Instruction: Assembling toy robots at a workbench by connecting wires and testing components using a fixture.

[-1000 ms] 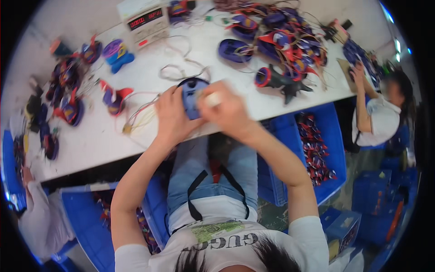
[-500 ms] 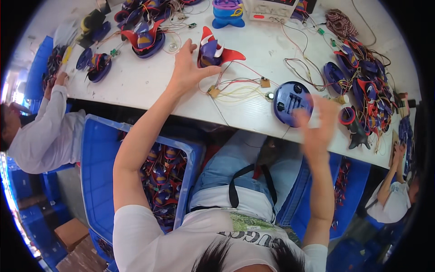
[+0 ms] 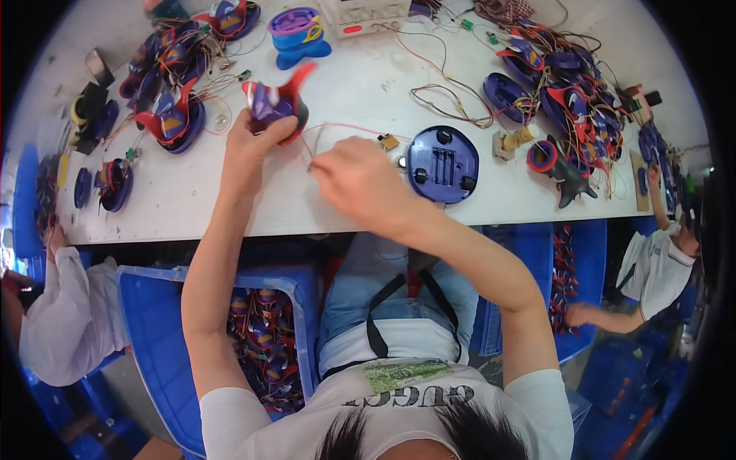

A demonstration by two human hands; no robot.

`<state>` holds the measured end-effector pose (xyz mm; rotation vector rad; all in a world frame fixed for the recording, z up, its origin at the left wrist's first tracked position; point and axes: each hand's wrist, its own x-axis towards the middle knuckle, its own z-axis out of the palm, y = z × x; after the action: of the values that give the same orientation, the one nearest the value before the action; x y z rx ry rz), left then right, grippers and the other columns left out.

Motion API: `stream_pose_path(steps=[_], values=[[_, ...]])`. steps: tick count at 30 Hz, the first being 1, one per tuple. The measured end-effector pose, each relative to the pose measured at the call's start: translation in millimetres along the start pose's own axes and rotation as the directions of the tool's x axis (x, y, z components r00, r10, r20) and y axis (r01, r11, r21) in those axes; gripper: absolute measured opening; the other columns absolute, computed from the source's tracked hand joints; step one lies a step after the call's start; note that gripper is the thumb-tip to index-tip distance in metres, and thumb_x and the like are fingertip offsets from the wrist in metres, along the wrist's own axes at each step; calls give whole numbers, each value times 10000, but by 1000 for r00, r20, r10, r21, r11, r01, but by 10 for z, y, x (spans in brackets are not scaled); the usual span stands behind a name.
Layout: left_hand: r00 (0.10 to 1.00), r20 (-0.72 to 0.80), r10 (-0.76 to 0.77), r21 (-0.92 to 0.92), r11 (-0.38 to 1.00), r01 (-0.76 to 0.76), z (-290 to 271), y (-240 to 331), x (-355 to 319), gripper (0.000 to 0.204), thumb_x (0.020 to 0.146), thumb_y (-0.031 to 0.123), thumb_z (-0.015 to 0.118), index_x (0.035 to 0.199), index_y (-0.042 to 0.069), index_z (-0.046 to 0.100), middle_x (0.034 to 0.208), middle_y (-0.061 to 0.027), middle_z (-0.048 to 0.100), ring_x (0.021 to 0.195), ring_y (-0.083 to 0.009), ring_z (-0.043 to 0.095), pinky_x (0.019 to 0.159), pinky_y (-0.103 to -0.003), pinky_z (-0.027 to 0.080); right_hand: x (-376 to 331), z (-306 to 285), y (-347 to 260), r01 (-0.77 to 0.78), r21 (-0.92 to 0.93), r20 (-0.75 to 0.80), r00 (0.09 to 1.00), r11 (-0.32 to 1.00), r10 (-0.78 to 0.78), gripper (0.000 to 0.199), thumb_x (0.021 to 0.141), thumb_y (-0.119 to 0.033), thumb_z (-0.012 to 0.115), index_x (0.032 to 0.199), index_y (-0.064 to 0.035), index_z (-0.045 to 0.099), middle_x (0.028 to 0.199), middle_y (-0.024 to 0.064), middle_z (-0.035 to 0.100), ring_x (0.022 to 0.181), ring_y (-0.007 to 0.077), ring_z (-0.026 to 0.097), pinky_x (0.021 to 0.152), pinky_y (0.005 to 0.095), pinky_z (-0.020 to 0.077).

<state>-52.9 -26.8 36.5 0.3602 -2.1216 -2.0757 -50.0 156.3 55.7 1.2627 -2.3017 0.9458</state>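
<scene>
A red and purple toy part [image 3: 276,100] with pointed red fins is gripped by my left hand [image 3: 249,153], thumb across its near side and fingers behind it. Thin wires trail from it toward my right hand [image 3: 364,184]. That hand is closed in a pinch on the wires just below the toy part, its fingertips partly hidden. Right of it lies a round purple base [image 3: 442,165], underside up, with battery slots and black feet. A small brown circuit board [image 3: 389,141] sits beside the base, joined to red wire.
Heaps of wired toy parts lie at the right [image 3: 579,107] and far left [image 3: 169,61]. A blue tub [image 3: 303,50] and a white instrument box [image 3: 364,15] stand at the back. Blue bins [image 3: 157,337] flank my legs. Two co-workers sit left and right.
My left hand has closed on the toy part and tilted it. My right hand has moved left from the base to the wires. The view has shifted; the right co-worker's hand now reaches a blue bin.
</scene>
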Motion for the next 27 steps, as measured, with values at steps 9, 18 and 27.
stream_pose_path(steps=[9,18,27], values=[[878,465,117,-220,975,-13,816,123,-234,634,590,180,838,1136,-38,600,982,-154,668,897,-207,615,796,-281,497,-683,-1092,636,-634,241,-46,749,735,661,176,869,-149,594,897,23,621,879,96,625,795,163,542,703,260,445],[768,332,547,223,746,-628,1238,-41,-301,526,597,176,836,986,-28,546,938,-112,591,794,-157,523,751,-256,460,-978,-761,792,-413,110,-244,870,904,427,196,806,-55,602,974,-17,508,1024,126,550,917,245,518,802,335,440],[992,0,124,-510,853,-107,-155,350,-572,709,640,13,696,1299,35,437,1148,-131,598,1037,-263,600,939,-365,467,117,-523,-96,-419,525,59,886,741,460,335,865,-90,607,1172,-11,501,1099,107,528,921,197,520,767,282,454]])
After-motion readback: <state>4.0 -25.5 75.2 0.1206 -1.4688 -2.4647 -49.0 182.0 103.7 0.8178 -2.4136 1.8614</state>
